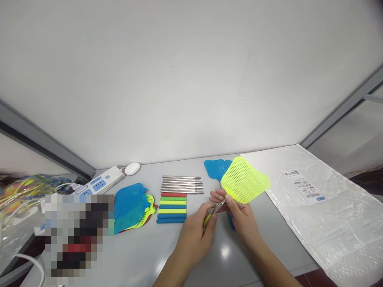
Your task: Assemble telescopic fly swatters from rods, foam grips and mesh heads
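A yellow-green fly swatter (243,180) with a perforated head and a short metal rod is between my hands. My left hand (201,225) is closed around its yellow-green handle end. My right hand (236,213) pinches the neck where the rod meets the head, thumb on top. Behind it on the table lie blue swatter heads (216,168), partly covered by the yellow one and my right hand. Left of my hands are a row of metal rods (181,185) and a row of coloured handle sleeves (172,208) in red, green, yellow and blue.
A stack of swatter heads (130,207), blue on top, lies at left. Behind it are a power strip (103,181) and a white oval object (132,168). White plastic packaging (323,215) with a label covers the right side. A blurred-out patch hides the lower left.
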The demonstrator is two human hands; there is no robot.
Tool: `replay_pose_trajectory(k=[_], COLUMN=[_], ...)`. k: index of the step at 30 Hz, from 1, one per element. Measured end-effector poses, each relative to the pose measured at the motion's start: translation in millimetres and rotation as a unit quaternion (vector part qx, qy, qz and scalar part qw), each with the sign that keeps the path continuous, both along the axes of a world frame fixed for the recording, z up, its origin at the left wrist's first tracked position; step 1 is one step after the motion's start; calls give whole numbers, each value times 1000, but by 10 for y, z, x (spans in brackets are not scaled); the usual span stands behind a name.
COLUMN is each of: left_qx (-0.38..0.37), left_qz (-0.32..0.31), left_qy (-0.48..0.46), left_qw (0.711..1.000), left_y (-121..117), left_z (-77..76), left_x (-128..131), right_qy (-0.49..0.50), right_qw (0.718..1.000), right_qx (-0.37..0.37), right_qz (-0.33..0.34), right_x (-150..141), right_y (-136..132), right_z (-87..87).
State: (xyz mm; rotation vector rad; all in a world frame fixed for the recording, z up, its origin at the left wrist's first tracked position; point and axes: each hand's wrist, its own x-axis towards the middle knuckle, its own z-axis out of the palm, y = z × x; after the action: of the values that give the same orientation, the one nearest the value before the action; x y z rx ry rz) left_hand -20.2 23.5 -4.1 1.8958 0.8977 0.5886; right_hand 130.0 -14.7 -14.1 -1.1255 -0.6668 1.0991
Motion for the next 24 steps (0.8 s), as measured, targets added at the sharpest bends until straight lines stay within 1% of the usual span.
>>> replay_pose_trajectory(k=[1,3,5,7,9,11,15,18,19,21,23,24], left_qx=[-21,-104,-206,-289,-344,-387,-439,-451,-451,-448,-447,-446], left_qz=[10,23,29,31,42,54,87,134,145,150,139,131], left_qy=[-14,-62,-129,-210,-290,-353,-447,-515,-532,-552,-558,-556], left_qw=[1000,992,970,934,892,850,774,717,702,687,685,689], left_y=[10,39,75,116,157,196,268,312,320,320,294,273], left_z=[-9,-26,-32,-27,-18,-13,-26,-29,-22,7,48,67], left_x=[-14,-39,-55,-56,-49,-45,-82,-126,-135,-136,-112,-94], right_qy=[-1,7,29,61,90,107,91,58,51,45,46,50], right_qw=[1000,1000,999,995,990,986,986,988,988,986,984,984], right_qx=[2,7,4,2,14,35,43,61,68,79,81,77], right_qz=[-4,-18,-41,-75,-107,-125,-131,-130,-132,-140,-149,-152], right_x=[-1,0,-1,-14,-46,-102,-258,-359,-380,-397,-379,-356], right_y=[0,2,3,2,0,-3,-9,-13,-12,-4,13,25], right_z=[0,-9,-20,-21,-5,19,42,26,20,14,17,21])
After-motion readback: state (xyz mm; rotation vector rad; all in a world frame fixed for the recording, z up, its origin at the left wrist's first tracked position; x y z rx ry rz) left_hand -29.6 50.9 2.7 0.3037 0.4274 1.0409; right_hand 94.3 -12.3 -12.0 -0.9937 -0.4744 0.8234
